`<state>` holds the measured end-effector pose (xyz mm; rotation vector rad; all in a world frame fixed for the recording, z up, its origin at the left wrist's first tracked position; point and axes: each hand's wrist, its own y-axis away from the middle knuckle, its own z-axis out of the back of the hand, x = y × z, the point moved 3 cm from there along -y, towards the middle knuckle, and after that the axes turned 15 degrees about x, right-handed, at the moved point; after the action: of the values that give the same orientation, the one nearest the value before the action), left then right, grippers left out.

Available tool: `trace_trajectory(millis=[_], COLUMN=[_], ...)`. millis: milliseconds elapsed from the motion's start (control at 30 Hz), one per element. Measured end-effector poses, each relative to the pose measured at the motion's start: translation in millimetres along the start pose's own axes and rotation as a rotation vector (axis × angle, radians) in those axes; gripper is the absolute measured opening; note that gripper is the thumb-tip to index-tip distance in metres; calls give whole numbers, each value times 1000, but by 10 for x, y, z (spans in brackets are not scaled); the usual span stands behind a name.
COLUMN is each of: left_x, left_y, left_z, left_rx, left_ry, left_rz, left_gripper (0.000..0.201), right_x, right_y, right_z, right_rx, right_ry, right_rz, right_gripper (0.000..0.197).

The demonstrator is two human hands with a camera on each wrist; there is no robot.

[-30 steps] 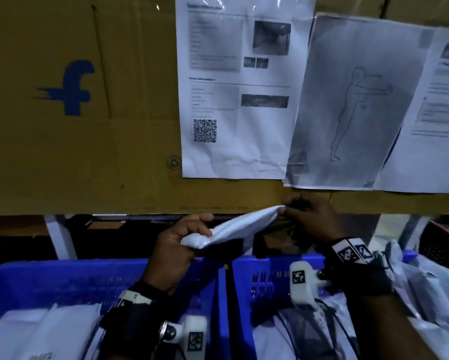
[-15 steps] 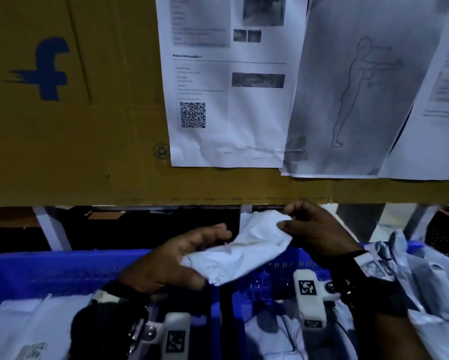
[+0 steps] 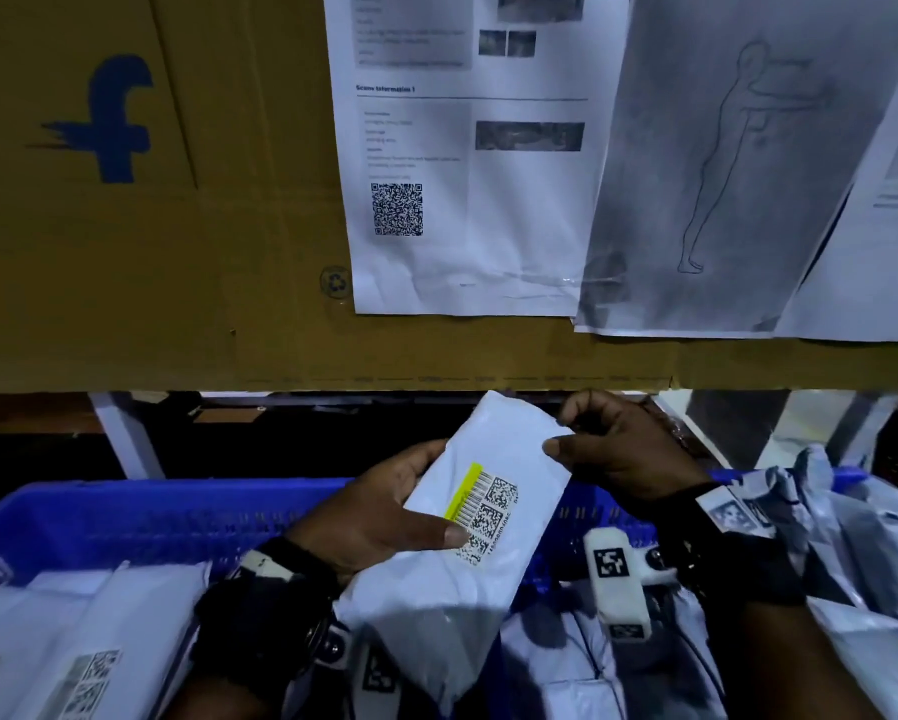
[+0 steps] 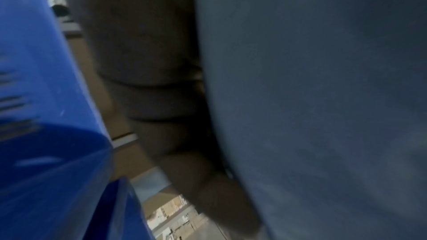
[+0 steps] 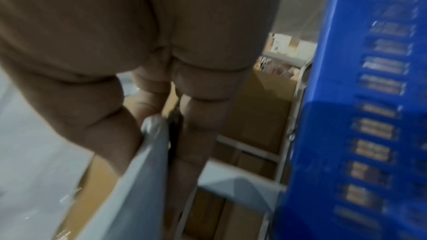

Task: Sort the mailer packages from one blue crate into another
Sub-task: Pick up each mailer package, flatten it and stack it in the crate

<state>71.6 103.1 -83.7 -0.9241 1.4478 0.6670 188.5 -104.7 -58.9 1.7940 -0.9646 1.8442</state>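
The mailer point(image 3: 488, 517) you hold is a white plastic pouch, tilted label-up above the meeting edges of the two crates. Its barcode sticker with a yellow strip faces you. It looks light and soft: the skin creases, the lower end sags below your grip, and the film is probably slick, so a loose pinch could slide.

Your left hand point(image 3: 384, 517) wraps its left long edge, thumb lying across the label and fingers curled behind; the left wrist view shows those fingers pressed against the pouch's grey back. Your right hand point(image 3: 618, 454) takes the upper right corner, thumb on the face and fingers curled round the edge; the right wrist view shows the thin edge caught between them.

Judging by the sag, support it near the middle where the contents sit rather than by a bare corner, and keep your thumb off the codes if you need to read them.

The left crate point(image 3: 124, 517) holds white mailers point(image 3: 98, 641) lying flat, labels up. The right crate point(image 3: 582, 517) holds a looser heap of grey-white pouches point(image 3: 852, 553). Behind both stands a cardboard wall point(image 3: 150, 278) with printed sheets point(image 3: 467, 148) taped to it.
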Motion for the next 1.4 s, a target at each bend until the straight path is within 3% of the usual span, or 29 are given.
trace_trajectory(millis=[133,300,600,667,867,1033,1233,1400], left_x=[-26,-50,-99,-103,-133,-180,-177,-168], left_y=[-5,-16,-13,6,30,25,19,25], left_z=[-40,-72,-29,-16,10,5,6,8], left_rx=[39,63,-50,-74,-194,-282,-304,-291], left_ry=[-20,-19,-21,-21,-25,-15,-21,18], left_rz=[-26,-26,-73,-65,-123,-175,-187,-193], left_gripper=[81,84,76,71,57,52,52,50], right_x=[9,42,137,166,194,130,19,-50], right_y=[44,89,102,116,142,112,68,29], right_z=[143,283,244,239,226,102,-231,-311], right_rx=[8,41,30,20,-6,104,220,201], right_ry=[-46,-96,-326,-349,-359,-278,-32,-9], right_rz=[-42,-11,133,147,147,72,-54,-71], right_gripper=[48,54,83,81,45,81,47,48])
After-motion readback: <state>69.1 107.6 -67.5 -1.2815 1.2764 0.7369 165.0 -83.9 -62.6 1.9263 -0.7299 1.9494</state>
